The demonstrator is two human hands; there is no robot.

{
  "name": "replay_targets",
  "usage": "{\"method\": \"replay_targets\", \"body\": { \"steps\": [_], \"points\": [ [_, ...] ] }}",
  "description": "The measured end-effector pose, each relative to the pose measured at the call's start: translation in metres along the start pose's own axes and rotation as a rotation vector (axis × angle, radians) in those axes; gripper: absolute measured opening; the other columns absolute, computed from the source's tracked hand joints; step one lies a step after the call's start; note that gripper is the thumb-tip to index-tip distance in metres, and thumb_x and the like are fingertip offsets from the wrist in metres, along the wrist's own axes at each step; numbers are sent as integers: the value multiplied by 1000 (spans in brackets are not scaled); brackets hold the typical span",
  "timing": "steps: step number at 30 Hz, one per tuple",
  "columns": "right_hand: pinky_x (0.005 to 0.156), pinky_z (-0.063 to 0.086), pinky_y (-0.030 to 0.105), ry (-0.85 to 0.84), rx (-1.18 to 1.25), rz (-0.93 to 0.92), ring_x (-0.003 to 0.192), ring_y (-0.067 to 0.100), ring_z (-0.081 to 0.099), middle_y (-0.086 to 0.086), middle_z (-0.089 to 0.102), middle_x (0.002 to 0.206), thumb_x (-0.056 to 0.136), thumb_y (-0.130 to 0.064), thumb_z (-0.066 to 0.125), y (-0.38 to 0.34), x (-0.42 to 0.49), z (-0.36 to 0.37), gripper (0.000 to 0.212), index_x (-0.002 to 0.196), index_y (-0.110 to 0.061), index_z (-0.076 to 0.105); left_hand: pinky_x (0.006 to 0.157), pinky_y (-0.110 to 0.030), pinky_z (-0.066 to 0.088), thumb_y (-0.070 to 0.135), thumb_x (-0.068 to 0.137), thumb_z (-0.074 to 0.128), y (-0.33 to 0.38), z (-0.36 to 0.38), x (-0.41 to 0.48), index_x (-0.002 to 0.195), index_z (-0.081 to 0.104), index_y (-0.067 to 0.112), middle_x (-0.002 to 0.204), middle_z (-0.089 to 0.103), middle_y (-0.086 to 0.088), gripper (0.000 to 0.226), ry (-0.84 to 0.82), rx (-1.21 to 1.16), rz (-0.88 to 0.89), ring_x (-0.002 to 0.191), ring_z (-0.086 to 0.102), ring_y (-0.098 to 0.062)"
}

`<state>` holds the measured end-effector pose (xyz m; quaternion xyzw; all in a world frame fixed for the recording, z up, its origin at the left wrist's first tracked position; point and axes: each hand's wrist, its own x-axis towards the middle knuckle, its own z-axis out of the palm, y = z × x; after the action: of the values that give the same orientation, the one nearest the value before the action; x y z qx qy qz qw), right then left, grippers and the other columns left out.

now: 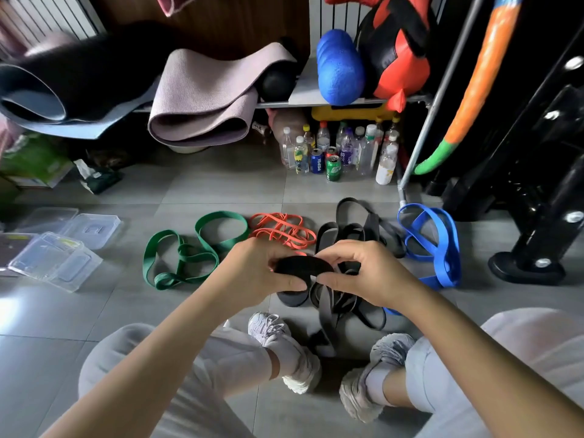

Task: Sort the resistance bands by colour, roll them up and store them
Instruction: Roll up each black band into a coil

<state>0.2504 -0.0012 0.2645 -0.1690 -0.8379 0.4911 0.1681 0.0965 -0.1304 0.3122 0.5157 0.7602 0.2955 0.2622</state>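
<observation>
**Black band half rolled between both hands**

A person crouches on the grey tiled floor, both hands held up over the bands. The left hand curls its fingers and thumb round a tight roll of black band. The right hand pinches the roll's other end between thumb and fingertips. The band's loose tail drops from the roll into the pile of loose black bands on the floor just beyond and below the hands.

A second black roll lies on the floor directly under the left hand. The other colours are laid in a row across the floor: green bands at the left, orange bands beside them, then the black pile, and blue bands at the right.

Clear plastic boxes sit on the floor well to the left. Bottles and cans stand under the shelf behind.
</observation>
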Motion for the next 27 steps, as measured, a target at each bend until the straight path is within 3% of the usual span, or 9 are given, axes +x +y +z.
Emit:
{"method": "replay_targets", "body": {
  "steps": [3,7,11,12,16,19,21,24,27],
  "points": [
    [84,51,20,-14,145,-11,88,1,66,-18,70,91,78,-13,73,-4,-5,2,31,99,-34,66,70,-10,48,10,64,83,5,0,-5,76,70,48,69,68,23,42,34,-190,30,68,61,7],
    [83,51,20,54,418,0,87,3,66,-12,73,88,73,-5,74,-3,-16,15,35,98,-29,68,69,-25,57,6,57,81,7,8,-11,85,75,25,75,72,3,34,65,-655,44,73,66,-11],
    [77,51,17,191,546,30,85,5,68,-9,74,87,69,-6,76,0,-21,20,30,94,-22,68,66,-23,55,9,66,67,3,25,-16,97,66,11,80,71,0,31,64,-919,-71,76,67,-12],
    [77,50,16,180,499,34,85,4,68,-11,74,86,71,-5,74,0,-21,20,30,94,-23,67,70,-24,55,9,67,69,1,27,-16,97,66,14,83,71,1,31,81,-852,-67,79,67,-12],
    [77,51,19,56,179,64,86,0,67,-19,72,85,79,-5,72,2,-24,13,35,99,-32,65,81,-14,47,10,74,76,-4,18,-14,105,58,35,101,62,18,44,109,-177,89,90,58,9],
    [79,55,31,37,2,33,86,4,68,-12,72,89,78,-17,72,0,-23,11,30,105,-29,68,77,-20,47,17,79,72,6,10,-14,108,67,26,94,68,12,30,27,133,144,82,61,-1],
    [78,53,22,64,63,12,87,0,67,-19,71,88,79,-9,73,-5,-23,10,34,104,-31,66,74,-17,46,15,79,71,6,8,-14,100,71,27,85,70,15,24,75,118,168,81,61,-3],
    [79,48,12,126,166,28,90,-3,66,-24,70,93,75,-6,75,-5,-25,6,40,100,-34,63,71,-7,43,11,79,71,0,10,-16,94,69,36,77,65,30,30,141,-94,139,77,61,10],
    [85,48,13,165,138,43,94,-2,65,-24,69,100,73,-8,76,-1,-30,6,44,99,-40,61,81,-19,51,18,74,66,-4,18,-19,86,68,49,82,70,22,34,158,-389,93,81,65,3]
  ]
}}
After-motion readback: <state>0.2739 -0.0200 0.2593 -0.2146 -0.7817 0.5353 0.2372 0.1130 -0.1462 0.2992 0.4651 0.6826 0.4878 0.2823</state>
